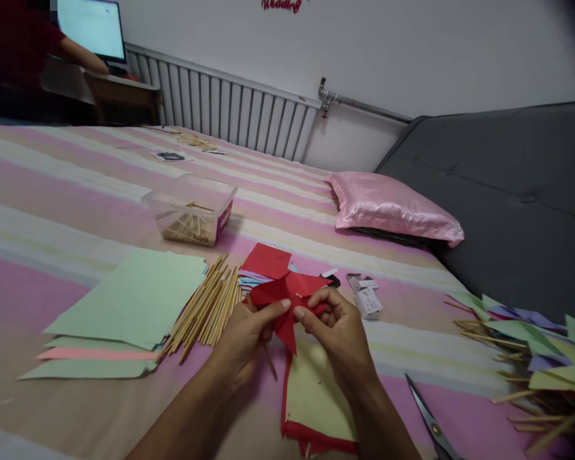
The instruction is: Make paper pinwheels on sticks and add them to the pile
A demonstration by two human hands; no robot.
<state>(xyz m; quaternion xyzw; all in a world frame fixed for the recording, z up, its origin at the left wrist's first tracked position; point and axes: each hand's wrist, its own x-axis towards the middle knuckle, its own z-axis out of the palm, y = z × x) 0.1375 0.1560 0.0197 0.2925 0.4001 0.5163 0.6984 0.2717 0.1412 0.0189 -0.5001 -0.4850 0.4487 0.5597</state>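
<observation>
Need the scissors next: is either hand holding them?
No, the scissors lie on the bed while left hand and right hand hold red paper.

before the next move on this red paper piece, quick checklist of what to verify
1. Both hands on the red paper piece: left hand, right hand: ok.
2. Wooden stick under the left hand, joined to the paper: cannot tell.
3. Stick pile within reach: ok.
4. Scissors apart from the hands: ok.
5. Paper sheets lie flat beneath: ok.

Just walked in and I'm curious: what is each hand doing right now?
Left hand: closed on the folded red paper.
Right hand: closed, pinching the same red paper.
</observation>
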